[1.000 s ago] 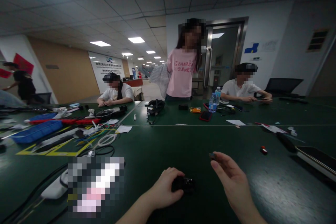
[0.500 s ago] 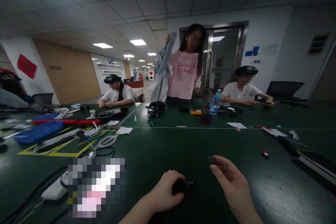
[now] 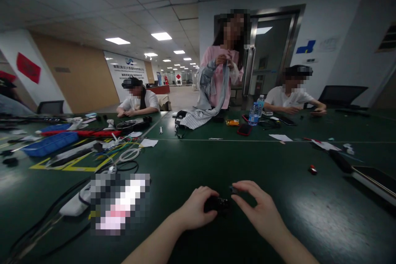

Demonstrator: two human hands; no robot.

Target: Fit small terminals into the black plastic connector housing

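Pinching small part (image 3: 233, 189) btwn right-hand fingers (image 3: 244, 186).

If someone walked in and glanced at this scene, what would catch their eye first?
Probably the two bare hands at the bottom centre: the left hand grips a small black boxy part on the dark green table, while the right hand pinches a tiny dark piece right above it. Next, the standing person in a pink shirt across the table, handling a striped grey garment, and the blue plastic tray among cables at left.
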